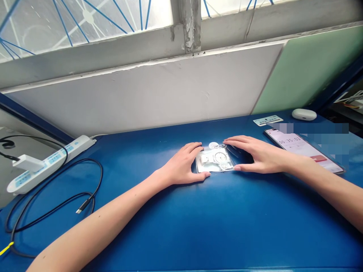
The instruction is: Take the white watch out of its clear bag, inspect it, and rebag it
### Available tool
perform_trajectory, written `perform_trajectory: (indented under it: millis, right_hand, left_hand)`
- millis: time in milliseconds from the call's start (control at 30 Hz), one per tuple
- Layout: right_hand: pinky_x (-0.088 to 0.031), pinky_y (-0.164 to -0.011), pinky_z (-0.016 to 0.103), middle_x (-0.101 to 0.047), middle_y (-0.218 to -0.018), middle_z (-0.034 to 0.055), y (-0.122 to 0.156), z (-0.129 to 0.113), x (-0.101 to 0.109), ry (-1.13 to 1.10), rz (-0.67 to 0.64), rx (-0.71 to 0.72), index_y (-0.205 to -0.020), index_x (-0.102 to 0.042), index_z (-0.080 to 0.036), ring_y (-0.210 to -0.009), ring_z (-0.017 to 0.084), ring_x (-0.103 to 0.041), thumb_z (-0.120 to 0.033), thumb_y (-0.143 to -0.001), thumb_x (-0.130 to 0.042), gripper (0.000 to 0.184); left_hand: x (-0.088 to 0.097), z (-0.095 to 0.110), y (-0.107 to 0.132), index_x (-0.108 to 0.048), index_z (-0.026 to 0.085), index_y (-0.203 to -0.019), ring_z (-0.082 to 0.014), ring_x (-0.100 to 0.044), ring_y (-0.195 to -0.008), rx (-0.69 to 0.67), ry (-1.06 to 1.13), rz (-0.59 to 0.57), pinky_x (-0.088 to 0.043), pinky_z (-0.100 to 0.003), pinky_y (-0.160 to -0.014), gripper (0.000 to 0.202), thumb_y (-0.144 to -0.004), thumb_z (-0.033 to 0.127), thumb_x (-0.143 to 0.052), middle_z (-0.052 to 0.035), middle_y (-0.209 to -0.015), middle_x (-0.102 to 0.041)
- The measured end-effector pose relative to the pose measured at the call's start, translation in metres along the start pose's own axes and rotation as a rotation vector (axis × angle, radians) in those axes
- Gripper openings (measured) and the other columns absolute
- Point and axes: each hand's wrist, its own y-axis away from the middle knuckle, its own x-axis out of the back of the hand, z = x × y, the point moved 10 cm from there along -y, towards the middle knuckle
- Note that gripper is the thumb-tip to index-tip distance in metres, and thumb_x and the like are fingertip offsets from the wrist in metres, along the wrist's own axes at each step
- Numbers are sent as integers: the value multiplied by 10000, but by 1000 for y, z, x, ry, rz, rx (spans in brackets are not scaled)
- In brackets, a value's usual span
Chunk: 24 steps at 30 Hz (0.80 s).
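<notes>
A clear, shiny plastic packet (pixel 208 160) lies flat on the blue table, with white parts and a round ring showing inside. A small round white piece (pixel 213 145) shows at its far edge; whether it is inside the packet I cannot tell. My left hand (pixel 187 164) curves around the packet's left side, thumb near the front edge and fingers by the far left corner. On the right, my right hand (pixel 255 154) has its thumb at the near corner and its fingertips by the far corner. Both hands have thumb and fingers spread apart, at the packet's edges.
A phone (pixel 304 149) showing a running timer lies right of my right hand. Behind it are a card (pixel 268 120) and a white earbud case (pixel 304 114). At the left, a power strip (pixel 53 162) holds a white charger (pixel 28 163), and a black cable (pixel 98 177) loops over the blue table (pixel 193 226).
</notes>
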Motion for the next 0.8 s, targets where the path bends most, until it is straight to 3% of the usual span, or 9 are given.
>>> perform_trajectory:
  millis: [167,667,800]
  right_hand:
    - [-431,-1074,605,-487,-1522,158,1,0,-3,25,-18,-5,-1518,-426,-222,-1366,413,-464,-573,-827,-669,813]
    - [-432,-1067,615,-475,-1531,163,2,-3,-5,52,-14,18,-1538,-387,-247,-1370,421,-459,-582,-821,-672,840]
    - [-434,-1064,620,-484,-1525,162,2,-2,-5,38,-8,15,-1533,-404,-244,-1363,424,-467,-575,-817,-675,833]
  left_hand:
    - [-1,-3,1,-403,116,-1474,-327,-284,-1499,30,15,-5,-335,-461,-1202,827,-841,579,-664,-184,-1628,-262]
    - [-1,-2,0,-448,139,-1432,-347,-378,-1444,50,11,-5,-377,-480,-1171,761,-842,567,-667,-181,-1568,-377]
    - [2,-2,-1,-504,151,-1356,-375,-342,-1460,35,-22,38,-325,-536,-1186,727,-798,569,-710,-198,-1527,-430]
